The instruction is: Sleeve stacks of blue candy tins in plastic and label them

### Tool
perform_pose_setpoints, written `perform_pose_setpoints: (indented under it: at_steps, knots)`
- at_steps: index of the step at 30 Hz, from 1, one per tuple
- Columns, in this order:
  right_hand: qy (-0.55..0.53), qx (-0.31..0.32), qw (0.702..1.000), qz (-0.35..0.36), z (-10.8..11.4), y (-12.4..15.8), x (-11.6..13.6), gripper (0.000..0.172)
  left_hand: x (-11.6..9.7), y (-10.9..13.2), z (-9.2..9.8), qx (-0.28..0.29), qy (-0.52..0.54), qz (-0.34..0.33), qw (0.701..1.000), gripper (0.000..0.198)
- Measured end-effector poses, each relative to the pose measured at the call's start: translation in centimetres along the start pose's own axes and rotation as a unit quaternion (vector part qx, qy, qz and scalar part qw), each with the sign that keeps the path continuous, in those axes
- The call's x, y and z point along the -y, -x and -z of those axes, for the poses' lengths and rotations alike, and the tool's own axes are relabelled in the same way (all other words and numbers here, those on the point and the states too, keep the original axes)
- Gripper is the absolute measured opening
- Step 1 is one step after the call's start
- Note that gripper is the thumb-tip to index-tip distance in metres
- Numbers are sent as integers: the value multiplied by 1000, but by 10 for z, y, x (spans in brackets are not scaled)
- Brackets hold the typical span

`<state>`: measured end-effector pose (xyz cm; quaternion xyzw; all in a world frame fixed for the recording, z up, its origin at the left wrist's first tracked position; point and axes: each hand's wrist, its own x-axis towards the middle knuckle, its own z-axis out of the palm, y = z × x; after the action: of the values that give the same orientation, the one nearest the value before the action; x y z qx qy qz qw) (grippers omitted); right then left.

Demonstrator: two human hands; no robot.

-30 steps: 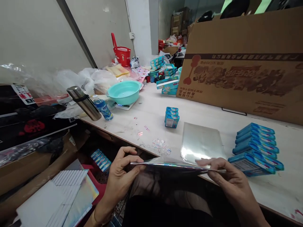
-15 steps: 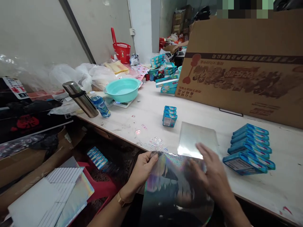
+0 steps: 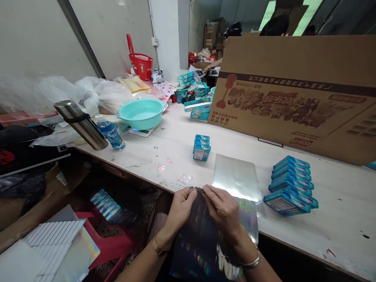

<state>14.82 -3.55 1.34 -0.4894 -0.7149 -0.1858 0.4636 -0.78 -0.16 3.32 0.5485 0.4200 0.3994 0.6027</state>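
Observation:
A shiny holographic sheet (image 3: 196, 250) hangs from the table's front edge down over my lap. My left hand (image 3: 179, 211) pinches its upper edge between thumb and fingers. Close beside it, my right hand (image 3: 225, 211) is closed on the same edge, fingers bent over it; its thumb is mostly hidden. Just beyond the hands a silvery flat sheet (image 3: 235, 176) lies on the table. A short row of small blue boxes (image 3: 201, 149) stands behind that sheet, and a longer row of blue boxes (image 3: 289, 186) stands to the right.
A large cardboard carton (image 3: 293, 102) walls off the back right. On the left are a turquoise basin (image 3: 141, 113) on a scale, a drink bottle (image 3: 113, 135) and a tilted steel flask (image 3: 82, 125). Several sheets (image 3: 53, 243) rest on a red stool (image 3: 108, 239) at lower left.
My right hand has come left and closed on the sheet's upper edge next to my left hand. My left hand keeps its pinch. The view has shifted slightly right.

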Motion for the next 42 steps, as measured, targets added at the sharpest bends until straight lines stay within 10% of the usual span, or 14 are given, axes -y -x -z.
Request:
perform_pose_setpoints:
  at_steps: [42]
  knots:
    - [-9,13,999,-37,2,-4,-12,26,-11,-9,-21,-24,42,33,998,51]
